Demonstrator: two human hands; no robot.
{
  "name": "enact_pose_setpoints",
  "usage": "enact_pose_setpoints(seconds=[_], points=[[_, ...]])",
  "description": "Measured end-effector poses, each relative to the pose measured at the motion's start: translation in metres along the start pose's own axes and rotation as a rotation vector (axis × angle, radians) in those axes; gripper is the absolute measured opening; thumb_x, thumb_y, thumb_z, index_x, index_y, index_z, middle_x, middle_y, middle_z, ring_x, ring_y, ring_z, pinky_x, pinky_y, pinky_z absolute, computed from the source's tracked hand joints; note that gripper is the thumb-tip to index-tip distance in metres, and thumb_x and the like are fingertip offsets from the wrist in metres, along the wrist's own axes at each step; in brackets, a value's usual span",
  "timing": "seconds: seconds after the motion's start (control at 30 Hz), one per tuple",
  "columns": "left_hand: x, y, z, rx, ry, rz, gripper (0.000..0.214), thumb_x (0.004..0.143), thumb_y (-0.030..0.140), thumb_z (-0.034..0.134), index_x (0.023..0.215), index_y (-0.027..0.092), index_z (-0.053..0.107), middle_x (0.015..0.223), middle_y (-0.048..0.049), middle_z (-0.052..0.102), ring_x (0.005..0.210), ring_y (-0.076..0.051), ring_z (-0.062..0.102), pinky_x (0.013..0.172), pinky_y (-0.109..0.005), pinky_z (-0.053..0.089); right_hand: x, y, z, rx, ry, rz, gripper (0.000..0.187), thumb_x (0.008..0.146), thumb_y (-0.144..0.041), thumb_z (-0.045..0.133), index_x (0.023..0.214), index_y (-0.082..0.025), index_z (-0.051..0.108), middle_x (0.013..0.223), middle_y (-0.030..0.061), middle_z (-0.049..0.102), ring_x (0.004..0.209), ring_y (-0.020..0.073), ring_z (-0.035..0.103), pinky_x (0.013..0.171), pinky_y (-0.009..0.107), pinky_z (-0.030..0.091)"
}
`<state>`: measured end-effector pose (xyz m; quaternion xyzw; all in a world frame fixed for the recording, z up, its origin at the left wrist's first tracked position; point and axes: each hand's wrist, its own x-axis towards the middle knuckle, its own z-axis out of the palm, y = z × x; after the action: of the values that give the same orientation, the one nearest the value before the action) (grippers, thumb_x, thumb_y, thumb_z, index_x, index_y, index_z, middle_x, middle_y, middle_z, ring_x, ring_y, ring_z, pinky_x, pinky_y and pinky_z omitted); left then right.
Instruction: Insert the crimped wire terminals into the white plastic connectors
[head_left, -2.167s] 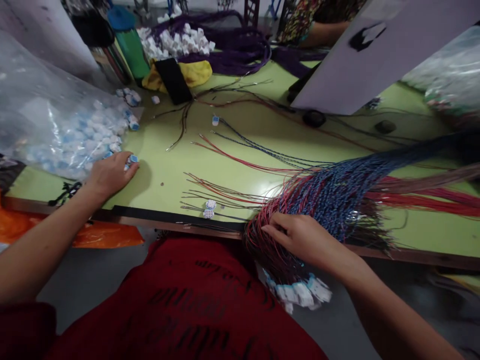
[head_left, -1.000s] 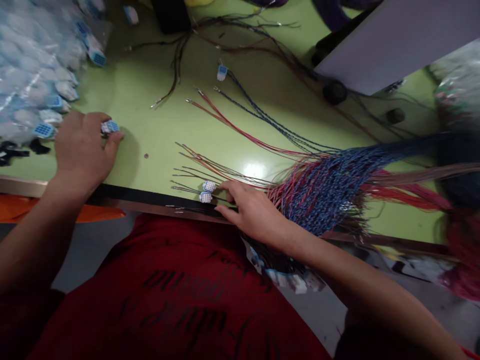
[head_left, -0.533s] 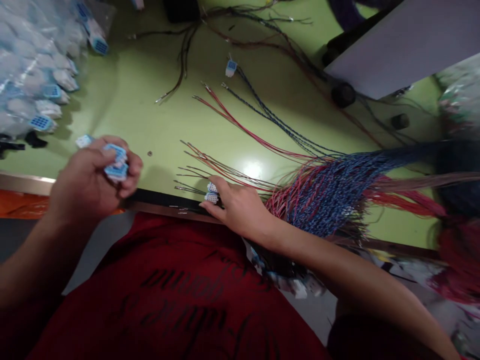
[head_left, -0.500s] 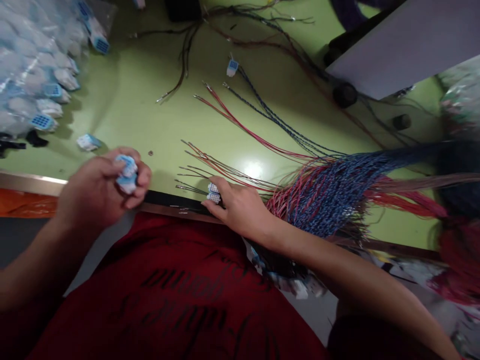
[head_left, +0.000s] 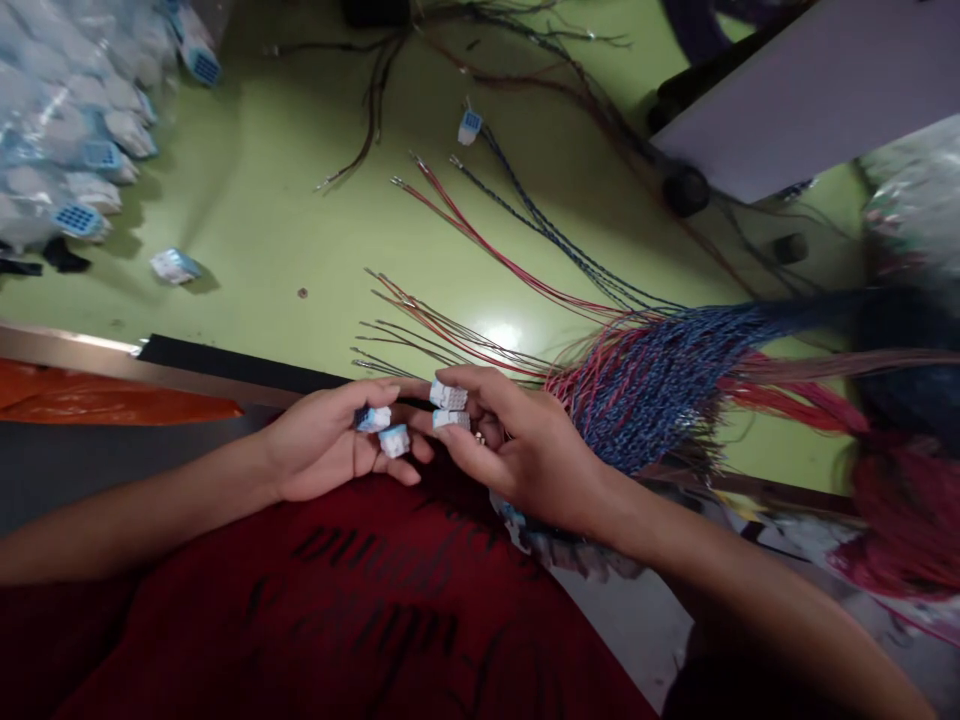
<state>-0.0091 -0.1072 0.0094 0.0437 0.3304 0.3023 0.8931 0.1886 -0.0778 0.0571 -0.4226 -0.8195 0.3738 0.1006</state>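
Note:
Two blue-and-white plastic connector housings (head_left: pixel 394 441) rest against the fingers of my left hand (head_left: pixel 330 440), palm turned up, thumb bent over one of them. Close beside it, my right hand (head_left: pixel 517 435) pinches two white connector housings (head_left: pixel 450 420), one above the other, between thumb and fingers. Their faces show rows of small holes. Both hands are just over the table's front edge, before the red shirt. Loose wire ends with metal terminals (head_left: pixel 361 362) lie on the table just beyond the hands.
A thick bundle of blue, red and brown wires (head_left: pixel 652 390) covers the right side. A plastic bag of connector housings (head_left: pixel 67 120) lies at the left, a single housing (head_left: pixel 175 266) near it. Another housing (head_left: pixel 470 126) sits at the back on twisted blue wires. A white panel (head_left: pixel 810 100) stands back right.
My left hand has moved right with its housings to meet the right hand, its fingers opening out somewhat. My right hand has drawn slightly toward me, off the wires, with its two housings.

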Motion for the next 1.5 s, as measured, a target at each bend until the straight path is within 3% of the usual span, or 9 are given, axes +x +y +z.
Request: enact_pose_setpoints(seconds=[0.13,0.3,0.5,0.67,0.77,0.87,1.1,1.27,1.5], points=[[-0.004,0.023,-0.005,0.199,0.227,0.244,0.025,0.082,0.026,0.047,0.097,0.019,0.066,0.081,-0.0086,0.065,0.067,-0.021,0.060,0.053,-0.033,0.046,0.001,0.006,0.001,-0.014,0.046,0.059,0.034,0.085,-0.027,0.055,0.118,-0.016,0.054,0.068,-0.0023,0.060,0.053,0.0091,0.049,0.053,0.022,0.037],[-0.011,0.063,-0.047,1.234,0.963,0.946,0.034,0.083,0.018,0.048,0.116,0.022,0.057,0.095,-0.0050,0.062,0.090,-0.025,0.058,0.083,-0.043,0.043,0.011,0.016,-0.001,0.044,0.076,0.112,0.031,0.085,-0.026,0.056,0.113,-0.014,0.057,0.064,-0.0045,0.055,0.054,0.0085,0.048,0.055,0.022,0.038],[-0.014,0.078,-0.073,1.813,0.924,0.984,0.042,0.084,0.012,0.044,0.123,0.023,0.056,0.134,-0.0086,0.054,0.132,-0.033,0.038,0.106,-0.056,0.025,0.015,0.019,-0.004,0.083,0.073,0.129,0.031,0.085,-0.028,0.058,0.112,-0.012,0.058,0.063,-0.0053,0.052,0.055,0.0086,0.048,0.054,0.022,0.038],[-0.019,0.040,-0.029,1.329,0.772,1.131,0.032,0.089,0.022,0.049,0.119,0.031,0.059,0.133,-0.0031,0.056,0.131,-0.026,0.046,0.105,-0.053,0.034,0.008,0.004,-0.001,0.084,0.053,0.071,0.032,0.085,-0.026,0.058,0.114,-0.012,0.057,0.065,-0.0042,0.055,0.055,0.0085,0.050,0.055,0.021,0.039],[-0.015,0.009,0.002,0.576,0.272,0.504,0.027,0.086,0.031,0.058,0.112,0.027,0.063,0.102,-0.0072,0.070,0.097,-0.028,0.067,0.078,-0.046,0.055,0.008,-0.011,0.001,0.085,-0.020,-0.032,0.035,0.087,-0.027,0.057,0.120,-0.017,0.056,0.072,-0.0029,0.060,0.057,0.0086,0.052,0.057,0.021,0.040],[-0.009,-0.005,0.012,0.176,0.086,0.220,0.021,0.089,0.032,0.056,0.102,0.019,0.066,0.094,-0.0092,0.070,0.083,-0.022,0.068,0.069,-0.035,0.059,0.008,-0.016,-0.002,0.113,-0.073,-0.104,0.039,0.089,-0.027,0.055,0.127,-0.018,0.052,0.077,-0.0019,0.062,0.062,0.0094,0.055,0.060,0.021,0.042],[-0.028,0.009,-0.011,0.032,0.240,0.226,0.026,0.078,0.008,0.059,0.102,0.014,0.068,0.080,-0.0077,0.067,0.069,-0.018,0.065,0.050,-0.023,0.054,-0.006,0.018,-0.001,-0.230,-0.034,0.028,0.010,0.081,-0.012,0.054,0.076,-0.017,0.061,0.068,-0.0003,0.059,0.060,0.0109,0.048,0.059,0.023,0.035],[-0.037,0.011,-0.014,-0.038,0.219,0.220,0.027,0.075,0.015,0.053,0.096,0.012,0.069,0.069,-0.0066,0.061,0.055,-0.016,0.058,0.039,-0.021,0.047,-0.006,0.032,0.017,-0.555,-0.220,-0.002,0.015,0.083,-0.011,0.049,0.078,-0.012,0.063,0.075,0.0084,0.062,0.070,0.0173,0.052,0.065,0.029,0.035],[-0.040,0.017,-0.013,-0.079,0.368,0.291,0.023,0.073,0.013,0.050,0.085,0.010,0.069,0.071,-0.0059,0.060,0.054,-0.014,0.057,0.036,-0.019,0.045,-0.006,0.040,0.011,-0.498,-0.209,-0.085,0.017,0.083,-0.011,0.046,0.077,-0.013,0.062,0.071,0.0068,0.059,0.067,0.0165,0.050,0.065,0.028,0.035]])
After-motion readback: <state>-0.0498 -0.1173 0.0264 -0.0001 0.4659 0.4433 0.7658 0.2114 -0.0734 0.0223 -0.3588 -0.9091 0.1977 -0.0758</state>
